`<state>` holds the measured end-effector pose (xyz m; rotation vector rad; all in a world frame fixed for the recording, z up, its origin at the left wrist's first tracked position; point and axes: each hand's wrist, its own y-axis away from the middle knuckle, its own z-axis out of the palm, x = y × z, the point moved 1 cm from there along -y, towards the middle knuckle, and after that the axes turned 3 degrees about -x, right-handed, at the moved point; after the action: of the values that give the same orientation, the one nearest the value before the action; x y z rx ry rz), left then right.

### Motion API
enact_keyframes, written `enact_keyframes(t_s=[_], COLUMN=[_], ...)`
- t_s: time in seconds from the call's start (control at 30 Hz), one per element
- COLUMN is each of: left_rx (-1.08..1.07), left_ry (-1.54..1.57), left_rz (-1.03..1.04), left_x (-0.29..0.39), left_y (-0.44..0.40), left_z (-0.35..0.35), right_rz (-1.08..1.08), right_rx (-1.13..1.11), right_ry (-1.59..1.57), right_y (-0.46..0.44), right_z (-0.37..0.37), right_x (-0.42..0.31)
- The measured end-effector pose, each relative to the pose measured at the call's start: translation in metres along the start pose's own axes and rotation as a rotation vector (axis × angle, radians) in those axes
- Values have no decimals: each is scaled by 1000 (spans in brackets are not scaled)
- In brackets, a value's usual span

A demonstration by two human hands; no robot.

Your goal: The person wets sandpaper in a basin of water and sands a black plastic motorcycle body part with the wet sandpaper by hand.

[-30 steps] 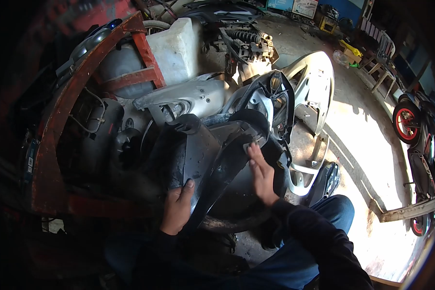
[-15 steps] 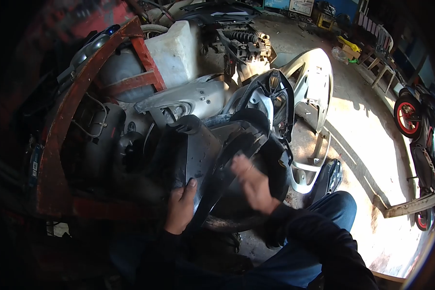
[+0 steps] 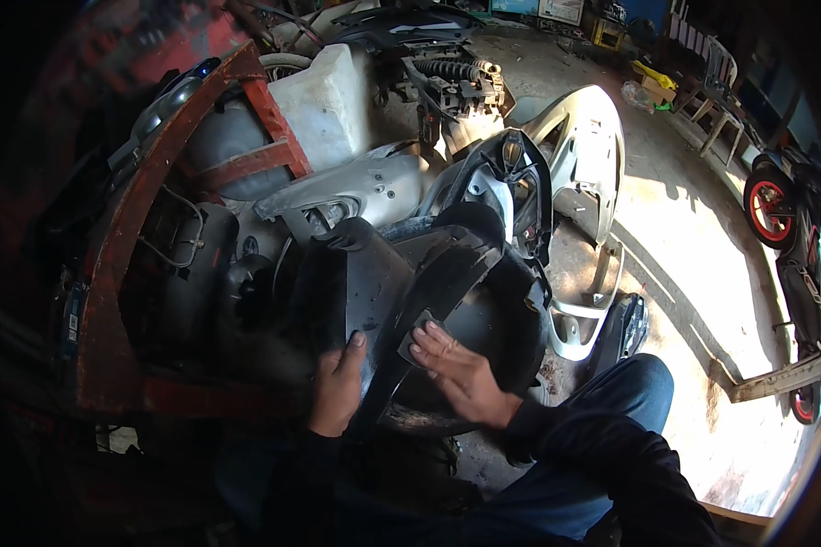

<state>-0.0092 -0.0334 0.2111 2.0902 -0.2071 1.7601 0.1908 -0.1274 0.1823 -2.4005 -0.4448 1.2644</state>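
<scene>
Head cam: dark panel (image 3: 374,283) straight ahead, above lap (image 3: 556,492), btwn L hand (image 3: 337,387) & R hand (image 3: 463,378). Underside hidden, so can't tell what props it. L grip clamped on panel's lower L part, thumb lying up along face, other fingers out of sight. R grip: fingers close tog., laid nearly flat over small grey pad (image 3: 409,341), against panel's long strip (image 3: 442,278); thumb not showing, so can't tell if pad is pinched or just covered.

Main relation: pad right under R fingertips, touching, i.e. to far-L of R hand. R hand nearer by far; L hand lower-L of pad, w/ a bit of panel btwn. Pad partly covered, so long axis uncertain; seems to slant same way as strip.

Strip's long axis = diagonal, near-L to far-R: near end down toward lap by L hand, far end pointing at dark-edged front piece (image 3: 538,182). R fingers aimed far-L, so across strip, not along it.

Round about: dark rounded hollow (image 3: 493,319) R of strip, just beyond R hand; silver panel (image 3: 397,178) farther off; pale panel (image 3: 602,118) far-R; red frame (image 3: 105,273) off L, well apart from both hands.
</scene>
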Motion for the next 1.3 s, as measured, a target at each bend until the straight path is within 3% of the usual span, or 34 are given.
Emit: enact_keyframes(t_s=[0.03,0.1,0.17,0.23,0.3,0.37,0.43,0.5,0.57,0.63,0.7,0.77,0.83,0.9,0.97,1.03,1.1,1.17,1.3], left_rx=[0,-2,22,35,-7,-15,-30,13,-41,-50,-40,-23,9,24,18,-7,-17,-16,-4], left_ry=[-7,-49,-46,-42,23,-27,-63,24,23,14,20,84,157,140,89,43,39,58,24], left_rz=[-2,-42,-20,2,26,0,-6,17,-9,-56,-30,4,43,64,76,0,-22,13,-6], left_x=[0,1,5,4,-7,3,9,7,-5,-8,-17,-16,-8,-1,0,-13,-12,-3,-2], left_y=[0,-1,-1,-3,-4,1,-2,-1,-2,-2,-5,-12,-12,-9,-12,-13,-10,-5,-8], left_z=[-2,-3,2,4,-5,-5,1,4,-5,-7,-10,-17,-12,-9,-10,-17,-17,-6,-16], right_rz=[-66,189,179,-32,-94,191,165,-46,-92,249,326,186,166,390,365,196,271,486,247], right_rx=[-7,231,231,-96,-27,231,227,-108,16,250,355,174,183,387,414,185,295,401,267], right_ry=[39,-14,43,65,63,-15,72,113,86,-97,-49,-79,-56,-149,-68,12,-27,-44,-118], right_y=[-2,-17,-4,6,-2,-15,-10,-2,-6,-24,-16,-7,-14,-34,-23,-20,-25,-37,-19], right_z=[-6,-15,5,8,-2,-13,-3,-3,-6,-22,-6,0,-13,-31,-12,-12,-19,-34,-5], right_x=[18,50,29,-16,10,49,25,-17,25,70,67,23,56,94,87,33,78,112,43])
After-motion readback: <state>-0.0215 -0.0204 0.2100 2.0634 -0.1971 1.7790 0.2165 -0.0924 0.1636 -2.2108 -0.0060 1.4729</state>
